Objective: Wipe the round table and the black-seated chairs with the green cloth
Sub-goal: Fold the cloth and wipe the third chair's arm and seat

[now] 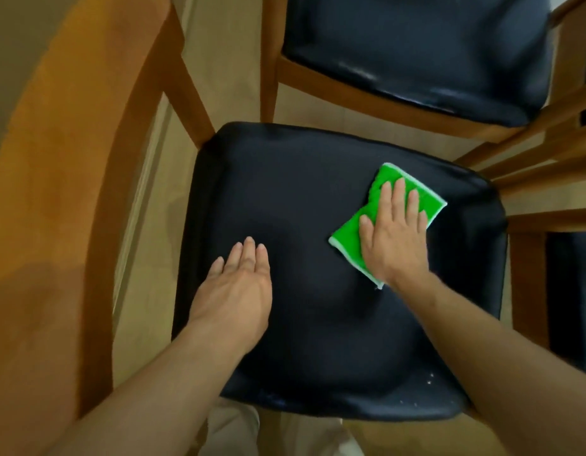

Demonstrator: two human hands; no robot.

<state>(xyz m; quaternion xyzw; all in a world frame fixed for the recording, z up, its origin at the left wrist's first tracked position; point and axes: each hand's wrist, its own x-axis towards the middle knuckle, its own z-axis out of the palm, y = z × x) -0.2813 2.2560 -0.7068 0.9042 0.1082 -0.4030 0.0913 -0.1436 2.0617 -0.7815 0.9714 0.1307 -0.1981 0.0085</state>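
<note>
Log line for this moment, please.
stage: wiping near chair seat | right hand: flat on green cloth | left hand: open, over seat

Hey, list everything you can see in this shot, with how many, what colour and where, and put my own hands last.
Green cloth with pale edging: one, bright green, flat on the near seat's right half, under the right hand.
Black padded chair seat, near: one, black, centre of view, small pale specks near its front right corner.
Second black-seated wooden chair: one, black seat on brown frame, top right.
Round wooden table edge: one, orange-brown, along the left.
Beige floor: between the chairs.
Left hand: one, open, over the near seat's left half.
Right hand: one, fingers straight, pressing the cloth.
</note>
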